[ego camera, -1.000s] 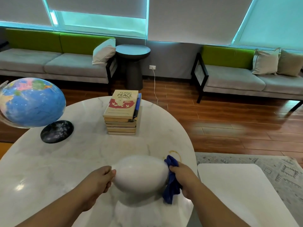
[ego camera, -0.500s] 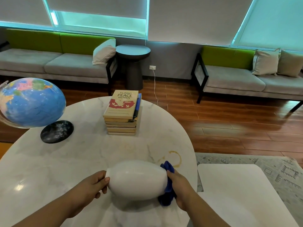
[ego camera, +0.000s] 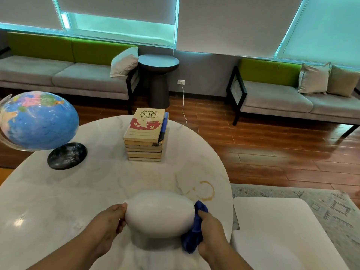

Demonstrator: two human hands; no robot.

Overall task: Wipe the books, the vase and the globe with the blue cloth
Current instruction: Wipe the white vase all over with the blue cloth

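White vase point(ego camera: 159, 214), turned on its side over the near edge of the marble table point(ego camera: 78, 191). The left hand point(ego camera: 109, 221) curls round its narrow end. The right hand point(ego camera: 210, 228) clamps the bunched blue cloth point(ego camera: 191, 238) against its wide end. Best practice is probably to steady the vase and rotate it so the cloth reaches every side. Books point(ego camera: 145, 133) and globe point(ego camera: 39, 119) stand farther back.

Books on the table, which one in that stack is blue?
The second book from the top, its blue edge jutting out on the right under the cream Filipino Peace Women book; the lower books show tan edges.
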